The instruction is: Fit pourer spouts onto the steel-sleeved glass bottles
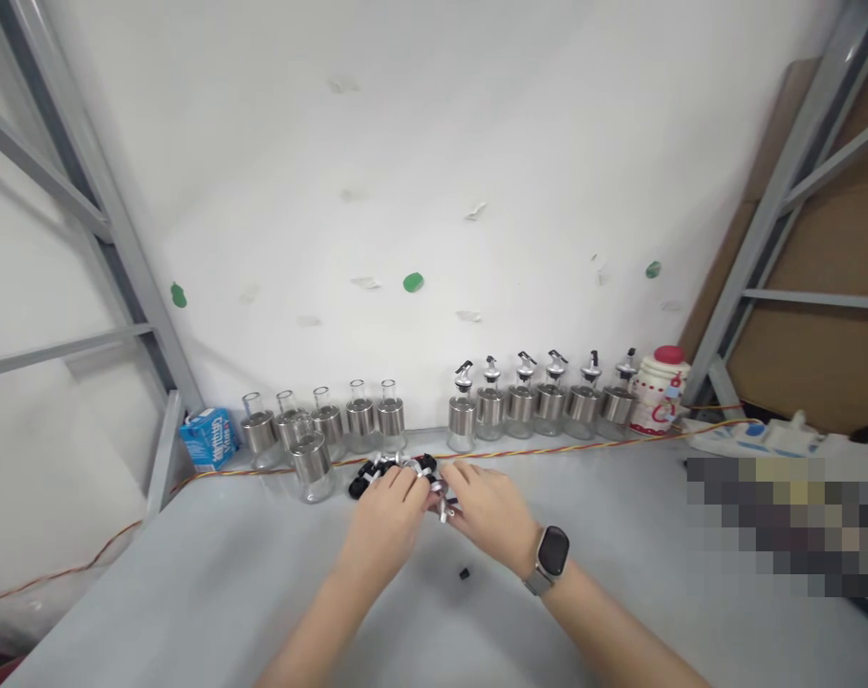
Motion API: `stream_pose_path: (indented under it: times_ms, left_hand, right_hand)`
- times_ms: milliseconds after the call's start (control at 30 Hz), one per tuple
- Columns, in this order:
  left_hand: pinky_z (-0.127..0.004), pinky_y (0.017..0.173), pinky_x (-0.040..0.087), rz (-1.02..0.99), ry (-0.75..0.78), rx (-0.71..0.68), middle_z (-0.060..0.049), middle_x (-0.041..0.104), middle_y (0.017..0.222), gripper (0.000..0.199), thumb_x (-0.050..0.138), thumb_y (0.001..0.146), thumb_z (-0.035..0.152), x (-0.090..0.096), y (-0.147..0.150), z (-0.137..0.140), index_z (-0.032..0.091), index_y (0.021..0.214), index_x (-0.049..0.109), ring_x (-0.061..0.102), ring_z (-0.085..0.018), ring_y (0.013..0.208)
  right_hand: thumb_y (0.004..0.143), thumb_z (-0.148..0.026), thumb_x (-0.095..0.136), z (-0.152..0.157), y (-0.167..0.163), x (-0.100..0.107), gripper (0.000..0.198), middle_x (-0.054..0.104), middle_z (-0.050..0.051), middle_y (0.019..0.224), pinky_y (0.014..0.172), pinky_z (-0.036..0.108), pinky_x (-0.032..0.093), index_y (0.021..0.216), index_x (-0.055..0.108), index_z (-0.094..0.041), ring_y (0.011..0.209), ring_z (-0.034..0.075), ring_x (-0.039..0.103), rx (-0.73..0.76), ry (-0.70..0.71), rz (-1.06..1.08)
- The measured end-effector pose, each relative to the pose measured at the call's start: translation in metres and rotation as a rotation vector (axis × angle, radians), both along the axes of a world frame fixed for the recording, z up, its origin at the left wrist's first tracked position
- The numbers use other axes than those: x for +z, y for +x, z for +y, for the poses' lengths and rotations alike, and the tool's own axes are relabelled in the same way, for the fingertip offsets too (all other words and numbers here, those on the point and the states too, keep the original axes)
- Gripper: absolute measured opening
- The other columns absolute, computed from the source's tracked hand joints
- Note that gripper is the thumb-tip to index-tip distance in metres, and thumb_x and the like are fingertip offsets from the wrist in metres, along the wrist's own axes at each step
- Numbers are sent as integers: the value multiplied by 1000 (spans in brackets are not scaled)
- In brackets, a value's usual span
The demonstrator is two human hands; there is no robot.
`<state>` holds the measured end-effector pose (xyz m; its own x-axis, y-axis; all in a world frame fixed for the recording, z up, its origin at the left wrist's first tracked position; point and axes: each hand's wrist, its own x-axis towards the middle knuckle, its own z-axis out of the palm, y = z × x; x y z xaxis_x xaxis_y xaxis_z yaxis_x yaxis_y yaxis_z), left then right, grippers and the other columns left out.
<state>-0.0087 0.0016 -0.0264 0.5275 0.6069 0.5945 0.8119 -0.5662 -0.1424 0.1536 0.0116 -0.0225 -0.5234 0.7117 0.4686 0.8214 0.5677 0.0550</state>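
Note:
Over the middle of the table, my left hand [389,514] and my right hand [492,511] meet with fingers closed. Between their fingertips is a silver pourer spout [444,510], partly hidden by the fingers. Just behind the hands lies a heap of silver and black pourer spouts [366,475]. A small black cap [465,573] rests on the table in front of them. To the left stand several glass bottles with steel sleeves and open necks [360,418]; one such bottle [312,468] is nearer than the others. At right, a row of similar bottles [521,411] carries pourer spouts.
A blue carton [210,439] stands at the left end, and a white jar with a red lid [659,392] at the right. A red and yellow cord [584,447] crosses the grey table [211,583]. A white power strip [756,437] lies at far right.

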Motion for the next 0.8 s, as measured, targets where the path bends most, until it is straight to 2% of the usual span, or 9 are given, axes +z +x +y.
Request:
stream_pose_path:
  times_ms: [133,233,367,533,667,800]
  left_hand:
    - [-30,58,37,-24,-79,-8,-3,53,73,19,33,86,18,-10,3,1,18,74,48,50,-18,68]
    - [-30,58,37,-33,-112,1,-3,53,73,17,35,84,15,-16,5,2,18,73,47,50,-18,68]
    - [-29,57,37,-37,-83,0,-3,53,70,17,35,85,17,-13,5,1,18,72,47,50,-18,66]
    - [-27,58,39,-160,-76,14,-4,53,72,20,35,86,30,0,2,-5,18,77,47,51,-16,67]
    - [-27,57,39,-182,-73,-15,-4,53,72,22,34,86,33,5,-1,-8,17,77,48,50,-16,65]
    - [-26,55,38,-163,-17,-6,-4,52,67,25,36,85,34,4,0,-8,17,72,49,50,-16,62]
  right_hand:
    - [77,-23,52,0,1,-1,6,59,2,75,53,26,33,81,48,-20,63,16,56,102,-26,-54]
    - [76,-20,52,2,1,-6,4,59,1,74,53,25,31,77,48,-19,62,14,55,122,-30,-56]
    - [77,-20,52,5,2,-10,3,60,1,71,53,25,30,75,50,-19,60,14,55,117,5,-10]
    - [77,-18,48,7,2,-16,4,60,1,64,52,23,32,77,52,-18,57,13,54,114,23,274]
    - [79,-22,46,7,2,-23,12,59,0,66,54,20,38,90,52,-19,56,12,53,245,-126,531]
    - [78,-22,47,9,2,-27,22,62,2,76,58,22,43,100,50,-19,62,13,55,295,-225,589]
